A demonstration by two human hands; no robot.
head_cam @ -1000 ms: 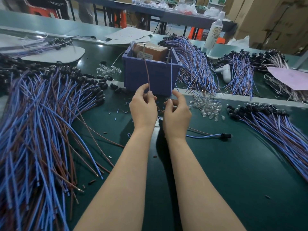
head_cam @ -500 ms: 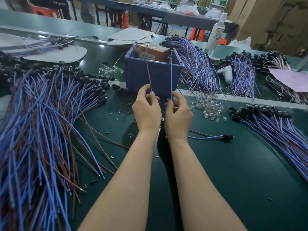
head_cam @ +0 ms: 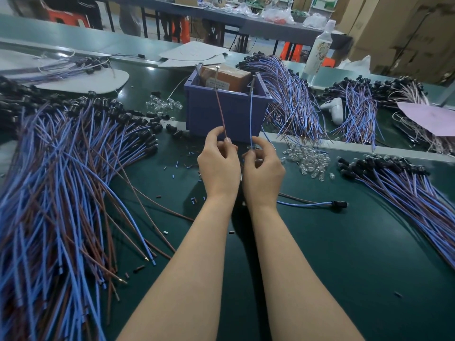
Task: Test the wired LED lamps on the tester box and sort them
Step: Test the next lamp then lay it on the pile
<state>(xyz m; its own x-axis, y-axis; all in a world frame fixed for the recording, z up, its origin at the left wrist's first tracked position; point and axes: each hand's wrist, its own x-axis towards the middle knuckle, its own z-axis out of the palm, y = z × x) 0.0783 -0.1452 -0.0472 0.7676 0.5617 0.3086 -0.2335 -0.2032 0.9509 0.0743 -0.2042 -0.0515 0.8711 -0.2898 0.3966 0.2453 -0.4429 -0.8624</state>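
Observation:
My left hand [head_cam: 218, 163] pinches a brown wire [head_cam: 220, 112] that rises to a metal pin on the blue tester box [head_cam: 222, 114]. My right hand [head_cam: 263, 168] pinches a blue wire [head_cam: 251, 119] that runs up to a second pin on the box's right rim. Both hands sit side by side just in front of the box. The lamp end of the wires is hidden behind my hands. A brown cardboard block [head_cam: 225, 78] lies inside the box.
A large pile of blue and brown wired lamps [head_cam: 56, 183] covers the left. Another pile of wired lamps [head_cam: 408, 190] fans at right, with one single lamp [head_cam: 339, 204] near my right wrist. Clear LED bulbs [head_cam: 307, 159] lie loose. More bundles [head_cam: 290, 99] and a bottle [head_cam: 317, 51] stand behind.
My hands stay in place on the two wires, fingers shifting only slightly. The view has tilted a little.

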